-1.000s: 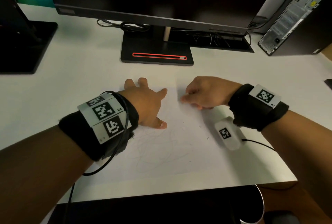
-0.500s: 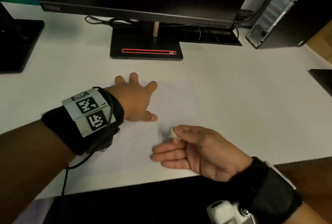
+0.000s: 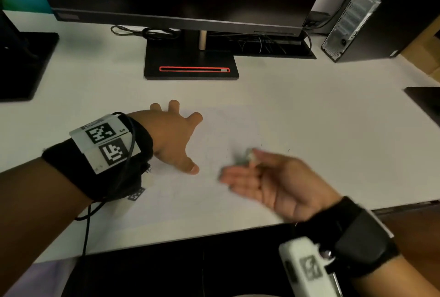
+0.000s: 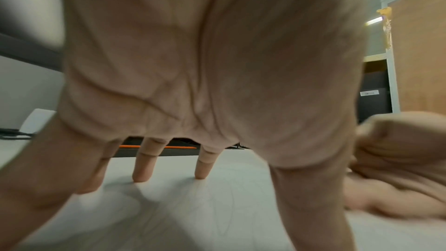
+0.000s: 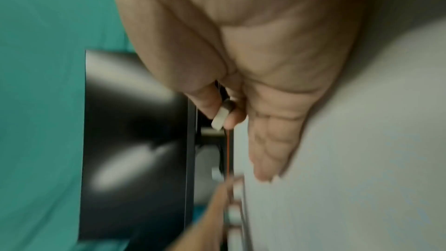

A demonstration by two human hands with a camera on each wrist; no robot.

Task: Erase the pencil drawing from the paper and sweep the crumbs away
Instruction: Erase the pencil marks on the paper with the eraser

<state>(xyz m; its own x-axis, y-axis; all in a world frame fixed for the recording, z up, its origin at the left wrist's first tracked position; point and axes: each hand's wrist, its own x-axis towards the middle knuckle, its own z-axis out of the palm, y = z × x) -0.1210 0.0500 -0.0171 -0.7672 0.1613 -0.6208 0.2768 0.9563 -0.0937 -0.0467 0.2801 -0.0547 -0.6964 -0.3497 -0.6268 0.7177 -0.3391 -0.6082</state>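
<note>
A white sheet of paper [image 3: 181,199] with faint pencil lines lies on the white desk near its front edge. My left hand [image 3: 173,137] presses flat on the paper's left part, fingers spread and straight; the left wrist view shows its fingertips [image 4: 141,175] on the sheet. My right hand [image 3: 259,177] hovers palm up over the paper's right part, blurred by motion. Its thumb and forefinger pinch a small white eraser [image 3: 250,153], also seen as the eraser [image 5: 220,116] in the right wrist view, while the other fingers stretch out over the sheet.
A monitor stand [image 3: 190,63] with a red-edged slot sits behind the paper, cables beside it. A computer tower [image 3: 362,11] stands at the back right. A black stand base [image 3: 21,63] occupies the far left. The desk's front edge [image 3: 214,232] runs just below the paper.
My right hand came from the paper's far edge down to the near right, turned palm up with the eraser pinched, and has shifted slightly right. The left hand stays pressed in place.
</note>
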